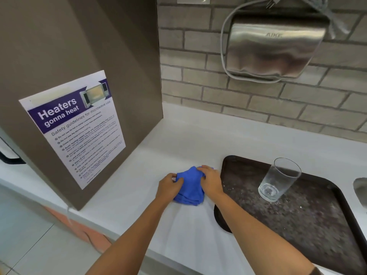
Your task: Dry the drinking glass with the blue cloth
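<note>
A crumpled blue cloth lies on the white counter, just left of a dark tray. My left hand grips its left edge and my right hand grips its upper right part. An empty clear drinking glass stands upright on the dark speckled tray, to the right of both hands and apart from them. Small droplets speckle the tray around the glass.
A brown cabinet side with a microwave safety poster rises at the left. A steel hand dryer hangs on the brick wall above. A sink edge shows at the far right. The white counter stretches behind the cloth.
</note>
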